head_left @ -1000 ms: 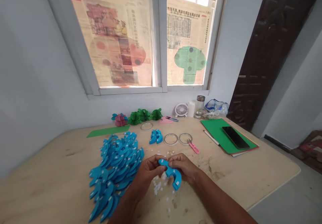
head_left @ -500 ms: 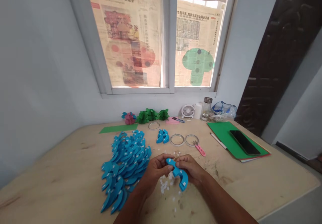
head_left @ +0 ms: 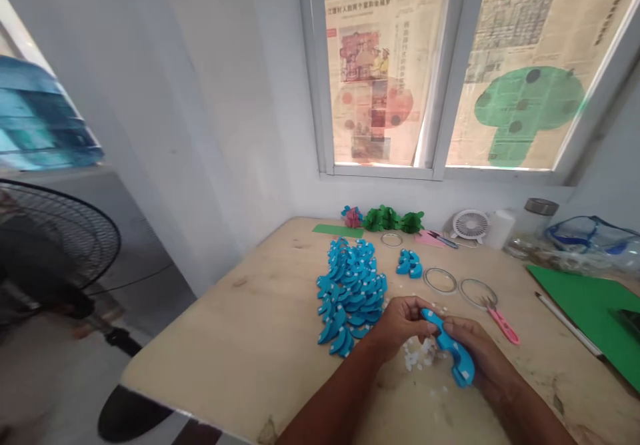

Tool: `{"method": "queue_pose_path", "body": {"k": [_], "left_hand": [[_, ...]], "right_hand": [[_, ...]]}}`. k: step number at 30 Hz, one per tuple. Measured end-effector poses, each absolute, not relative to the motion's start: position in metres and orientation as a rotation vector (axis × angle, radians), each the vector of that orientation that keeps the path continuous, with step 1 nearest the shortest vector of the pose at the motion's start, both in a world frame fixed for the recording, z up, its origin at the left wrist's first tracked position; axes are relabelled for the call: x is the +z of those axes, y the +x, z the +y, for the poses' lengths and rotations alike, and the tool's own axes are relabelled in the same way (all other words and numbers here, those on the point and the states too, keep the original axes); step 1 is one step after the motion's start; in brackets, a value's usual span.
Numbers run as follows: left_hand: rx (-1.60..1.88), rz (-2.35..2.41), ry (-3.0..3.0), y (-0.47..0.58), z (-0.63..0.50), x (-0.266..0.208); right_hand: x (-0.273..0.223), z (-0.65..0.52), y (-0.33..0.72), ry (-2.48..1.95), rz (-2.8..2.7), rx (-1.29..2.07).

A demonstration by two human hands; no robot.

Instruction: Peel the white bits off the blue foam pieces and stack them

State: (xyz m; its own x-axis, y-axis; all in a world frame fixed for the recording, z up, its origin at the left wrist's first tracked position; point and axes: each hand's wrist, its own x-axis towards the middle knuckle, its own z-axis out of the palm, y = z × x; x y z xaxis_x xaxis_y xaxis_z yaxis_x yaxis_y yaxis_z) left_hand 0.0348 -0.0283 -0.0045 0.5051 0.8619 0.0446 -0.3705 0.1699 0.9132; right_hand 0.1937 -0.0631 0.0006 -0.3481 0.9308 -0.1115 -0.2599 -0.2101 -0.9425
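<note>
My left hand (head_left: 406, 324) pinches the upper end of a blue curved paper piece (head_left: 456, 355) that carries small white squares. Fingers of my right hand (head_left: 477, 348) are closed on the same piece along its right side, and its lower end hangs free above the table. Small white scraps (head_left: 415, 360) lie below and between my hands. To the left is a big heap of similar blue curved paper pieces (head_left: 353, 288). Behind my hands sits a smaller blue cluster (head_left: 409, 264).
Metal rings (head_left: 440, 280) and pink-handled snips (head_left: 503, 323) lie to the right, near a pen (head_left: 567, 322) and green sheets (head_left: 590, 305). Green paper shapes (head_left: 393, 219), a small white fan (head_left: 470, 225) and a lidded jar (head_left: 537, 222) line the wall. A floor fan (head_left: 55, 245) stands left.
The head view has swung left, so everything on the table appears farther right and the floor fan shows. Both hands keep hold of the blue paper piece.
</note>
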Motion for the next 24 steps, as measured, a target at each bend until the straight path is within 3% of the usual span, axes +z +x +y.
{"method": "queue_pose_path", "body": {"k": [9, 14, 24], "left_hand": [[0.929, 0.534, 1.135, 0.033, -0.024, -0.013], [0.902, 0.695, 1.298, 0.011, -0.027, 0.020], [1.932, 1.334, 1.091, -0.177, -0.072, 0.152]], "right_hand": [[0.003, -0.065, 0.195, -1.064, -1.109, 1.654], [-0.001, -0.061, 0.201, -1.099, -0.954, 1.587], [-0.024, -0.048, 0.211, -1.104, -0.887, 1.644]]}}
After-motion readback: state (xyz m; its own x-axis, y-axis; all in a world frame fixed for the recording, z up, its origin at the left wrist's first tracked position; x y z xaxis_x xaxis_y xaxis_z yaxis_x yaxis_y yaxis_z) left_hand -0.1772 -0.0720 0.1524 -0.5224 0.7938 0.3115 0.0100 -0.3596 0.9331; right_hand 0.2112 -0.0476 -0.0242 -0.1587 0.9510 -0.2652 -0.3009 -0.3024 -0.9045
